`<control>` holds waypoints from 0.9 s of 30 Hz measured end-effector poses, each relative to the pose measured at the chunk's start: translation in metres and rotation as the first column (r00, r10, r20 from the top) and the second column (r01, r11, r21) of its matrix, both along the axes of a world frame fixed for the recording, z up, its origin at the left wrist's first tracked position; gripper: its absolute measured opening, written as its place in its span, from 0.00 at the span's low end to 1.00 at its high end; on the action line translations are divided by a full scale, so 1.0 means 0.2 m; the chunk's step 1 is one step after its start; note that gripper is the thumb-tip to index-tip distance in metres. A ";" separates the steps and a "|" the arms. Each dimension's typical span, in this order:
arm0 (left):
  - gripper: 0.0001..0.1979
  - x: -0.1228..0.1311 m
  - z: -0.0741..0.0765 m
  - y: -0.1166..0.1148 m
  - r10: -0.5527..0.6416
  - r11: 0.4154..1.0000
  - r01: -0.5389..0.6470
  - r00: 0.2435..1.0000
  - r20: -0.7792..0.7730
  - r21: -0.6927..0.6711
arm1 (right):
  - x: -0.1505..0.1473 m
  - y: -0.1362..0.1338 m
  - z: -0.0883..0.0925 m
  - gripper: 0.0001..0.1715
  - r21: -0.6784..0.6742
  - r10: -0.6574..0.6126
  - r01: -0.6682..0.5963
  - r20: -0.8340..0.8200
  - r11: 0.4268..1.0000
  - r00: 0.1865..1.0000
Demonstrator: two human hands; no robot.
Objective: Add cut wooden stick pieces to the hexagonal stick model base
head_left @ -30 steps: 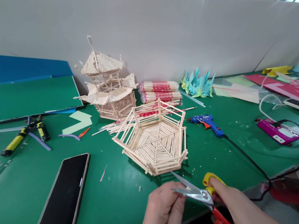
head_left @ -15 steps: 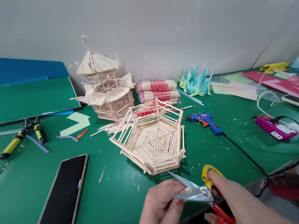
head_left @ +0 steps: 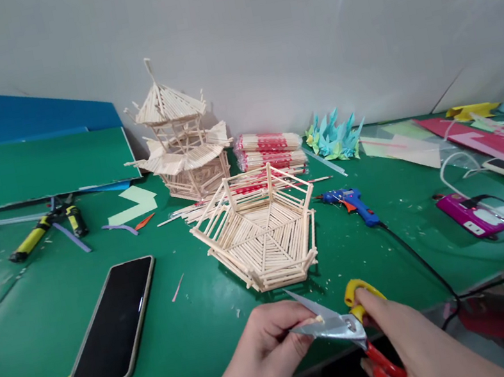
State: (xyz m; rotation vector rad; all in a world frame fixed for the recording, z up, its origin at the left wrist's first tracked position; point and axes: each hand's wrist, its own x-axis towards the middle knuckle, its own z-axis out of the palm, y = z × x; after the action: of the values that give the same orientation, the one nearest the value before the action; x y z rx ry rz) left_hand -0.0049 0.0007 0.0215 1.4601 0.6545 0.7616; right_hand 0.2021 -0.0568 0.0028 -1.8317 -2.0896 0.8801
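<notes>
My right hand [head_left: 405,337] is closed round the yellow and red handles of a pair of scissors [head_left: 337,324], whose blades stand apart and point left. My left hand [head_left: 274,353] pinches a small pale wooden stick piece [head_left: 318,319]; only its end shows, between the blades. Just beyond my hands sits a basket-like frame of thin wooden sticks [head_left: 265,238], with a ribbed many-sided floor and open railings. Behind it rises a two-tiered stick pavilion [head_left: 180,142].
Loose sticks [head_left: 188,213] and wrapped stick bundles [head_left: 269,149] lie behind the frame. A blue glue gun [head_left: 350,204] and a purple power strip [head_left: 474,214] are on the right. A phone [head_left: 111,330] and yellow-handled pliers [head_left: 49,227] lie left. Blue-green folded paper [head_left: 335,135] stands at the back.
The whole view has shifted slightly, so things appear a little further right. The scissor blades look slightly closer together around the stick piece. Both hands keep their hold.
</notes>
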 end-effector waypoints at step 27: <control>0.15 -0.02 -0.06 -0.02 0.023 0.979 -0.038 0.997 -0.076 -0.201 | 0.10 -0.01 -0.15 0.04 0.045 -0.215 0.248 -0.364 0.968 0.906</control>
State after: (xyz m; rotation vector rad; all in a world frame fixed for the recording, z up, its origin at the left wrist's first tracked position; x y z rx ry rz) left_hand -0.0084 -0.0024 0.0099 1.2985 0.7885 0.6476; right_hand 0.2222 -0.0584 -0.0265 -1.6803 -1.6262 0.9542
